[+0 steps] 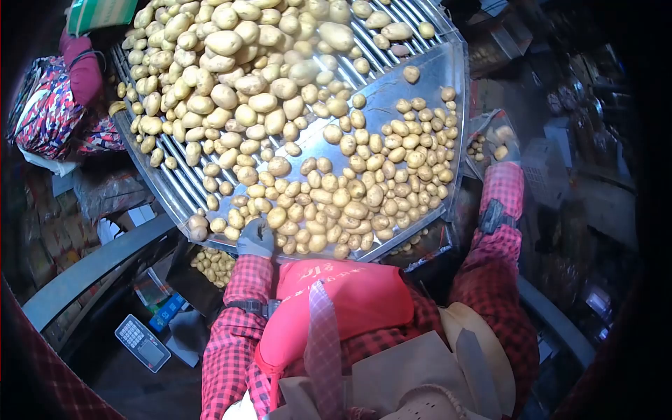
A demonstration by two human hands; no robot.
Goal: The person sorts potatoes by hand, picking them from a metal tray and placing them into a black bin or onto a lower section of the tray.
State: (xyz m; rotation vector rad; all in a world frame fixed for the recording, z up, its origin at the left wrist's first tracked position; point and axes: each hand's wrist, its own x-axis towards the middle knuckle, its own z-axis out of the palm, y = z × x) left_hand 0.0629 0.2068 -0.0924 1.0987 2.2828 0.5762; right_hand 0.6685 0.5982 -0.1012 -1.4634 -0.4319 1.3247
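Observation:
My left hand (256, 239), in a grey glove with a dark patch, is at the near rim of the metal sorting table (381, 91). Its fingers look curled in beside small potatoes (316, 227), and what they hold is hidden. Past the table's right edge, my right hand (505, 140) is stretched over a side bin (483, 126) with small potatoes in it. A potato (500, 152) shows against that hand, whose fingers are blurred. Larger potatoes (224, 43) are heaped across the metal bars at the far side.
A person's sleeve (84, 77) and patterned clothing are at the far left, near a green and white bag (101, 15). More small potatoes (213, 266) lie in a container below the left rim. A scale's keypad display (142, 343) stands lower left. A curved rail (98, 269) runs beside it.

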